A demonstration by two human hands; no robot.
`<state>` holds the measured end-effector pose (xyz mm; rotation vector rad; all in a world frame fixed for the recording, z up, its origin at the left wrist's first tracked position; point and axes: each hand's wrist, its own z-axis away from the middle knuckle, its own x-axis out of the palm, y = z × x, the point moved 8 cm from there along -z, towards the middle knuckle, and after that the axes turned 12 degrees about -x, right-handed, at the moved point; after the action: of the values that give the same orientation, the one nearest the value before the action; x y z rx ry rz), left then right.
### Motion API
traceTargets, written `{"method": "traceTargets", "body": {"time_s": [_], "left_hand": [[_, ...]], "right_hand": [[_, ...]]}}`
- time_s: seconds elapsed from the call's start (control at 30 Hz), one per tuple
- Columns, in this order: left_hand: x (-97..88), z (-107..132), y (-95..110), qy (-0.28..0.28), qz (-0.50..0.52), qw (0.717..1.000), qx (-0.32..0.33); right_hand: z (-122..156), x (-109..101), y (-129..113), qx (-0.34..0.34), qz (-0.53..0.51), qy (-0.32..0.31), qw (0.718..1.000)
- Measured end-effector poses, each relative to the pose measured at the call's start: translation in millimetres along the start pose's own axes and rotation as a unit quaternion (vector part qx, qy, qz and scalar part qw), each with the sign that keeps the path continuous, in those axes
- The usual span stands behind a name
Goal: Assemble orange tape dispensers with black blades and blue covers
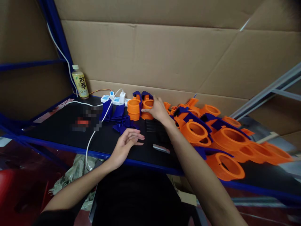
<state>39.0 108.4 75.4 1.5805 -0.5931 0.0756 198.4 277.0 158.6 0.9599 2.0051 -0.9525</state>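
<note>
Cardboard wall (141, 53) right across the back, and below it I've got the black table (58, 128) with its blue frame. On the right sprawls a heap of orange-and-blue parts (219, 142), rings overlapping. In comes my right hand (158, 110), at the table's back middle, thumb across the front of an orange ring part (147, 115); its fingers are partly hidden, so I can't tell whether it grips. My left hand (125, 144) is open and holds nothing, fingers loosely bent above the table. Off left, a yellow-labelled bottle (80, 82) stands upright. Just left of that ring part, a matching orange ring (134, 112)! Stacked blue pieces (118, 113) sit in front of a white power strip (105, 98); nearer me, a slim metallic strip (161, 148).
</note>
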Motion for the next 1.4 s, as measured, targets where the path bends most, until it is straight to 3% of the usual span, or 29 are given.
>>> {"method": "traceTargets", "body": {"time_s": [0.87, 1.0, 1.2, 1.4], "left_hand": [[6.3, 1.7, -0.9, -0.017, -0.021, 1.0, -0.012], [6.2, 1.9, -0.7, -0.013, -0.024, 0.999, -0.016], [7.4, 2.6, 0.4, -0.014, -0.032, 0.999, -0.021], [8.6, 3.2, 1.6, -0.018, -0.039, 0.999, -0.02]], "right_hand": [[5.1, -4.0, 5.6, -0.023, 0.03, -0.113, 0.993], [-0.1, -15.6, 6.5, -0.021, 0.04, -0.115, 0.992], [-31.8, -51.6, 25.2, 0.009, 0.09, -0.108, 0.99], [-45.9, -58.6, 51.8, 0.074, 0.148, -0.185, 0.969]]}}
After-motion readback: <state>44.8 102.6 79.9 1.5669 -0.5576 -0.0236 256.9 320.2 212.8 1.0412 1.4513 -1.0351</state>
